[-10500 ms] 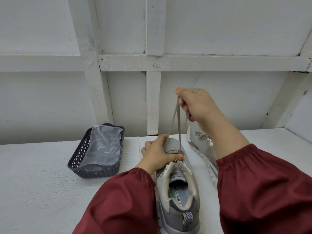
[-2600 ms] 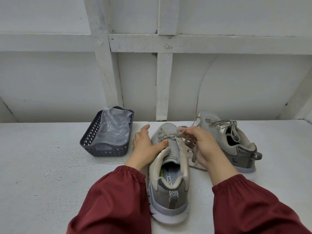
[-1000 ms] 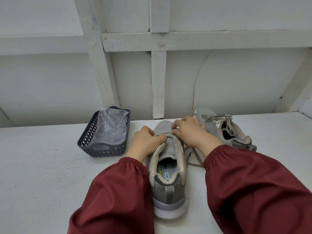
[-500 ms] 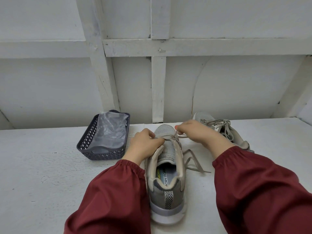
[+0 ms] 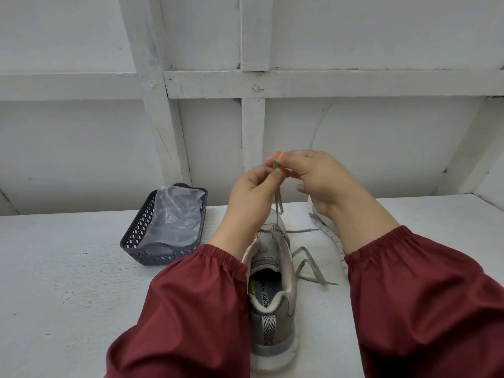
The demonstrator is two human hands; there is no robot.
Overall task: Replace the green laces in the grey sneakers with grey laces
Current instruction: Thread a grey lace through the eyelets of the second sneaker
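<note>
Lace (image 5: 278,205) between left hand (image 5: 251,197), right hand (image 5: 321,181)

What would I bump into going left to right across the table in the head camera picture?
First the dark basket, then the near grey sneaker, the lace lying loose, and the second sneaker.

The white worktop (image 5: 68,296) carries a grey sneaker (image 5: 272,331), its lace (image 5: 311,271) trailing rightward; dark basket (image 5: 152,255) to its left, second sneaker (image 5: 334,238) to its right.

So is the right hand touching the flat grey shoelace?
Touching. The head view shows the right hand pinching the flat grey shoelace between thumb and forefinger, holding it taut above the grey mesh sneaker.
</note>
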